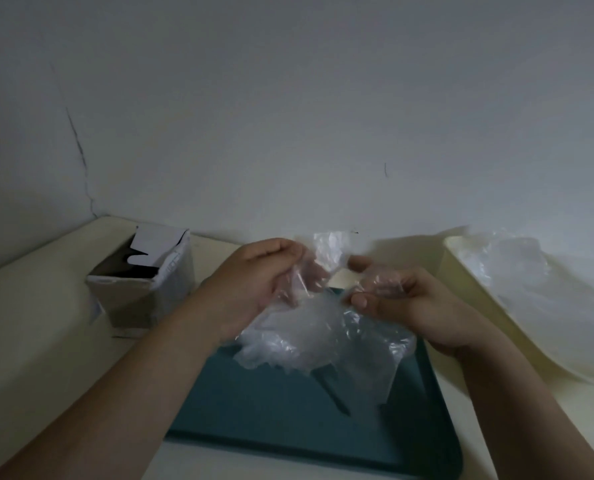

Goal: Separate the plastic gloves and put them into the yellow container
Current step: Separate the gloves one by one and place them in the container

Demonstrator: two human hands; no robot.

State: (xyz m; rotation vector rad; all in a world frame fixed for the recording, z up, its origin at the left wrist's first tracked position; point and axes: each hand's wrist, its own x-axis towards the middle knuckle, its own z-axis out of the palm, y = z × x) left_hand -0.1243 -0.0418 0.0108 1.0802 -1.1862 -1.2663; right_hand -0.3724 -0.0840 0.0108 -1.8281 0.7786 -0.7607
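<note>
Dim table (46,341) — plastic gloves (323,337) half-veil left hand (254,282), right hand (409,306).

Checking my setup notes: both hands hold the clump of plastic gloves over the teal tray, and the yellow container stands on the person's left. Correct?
Wrong side: the head view shows the yellow container on the person's right; the cardboard box stands on the left. The left hand and right hand do hold the plastic gloves over the teal tray.
</note>
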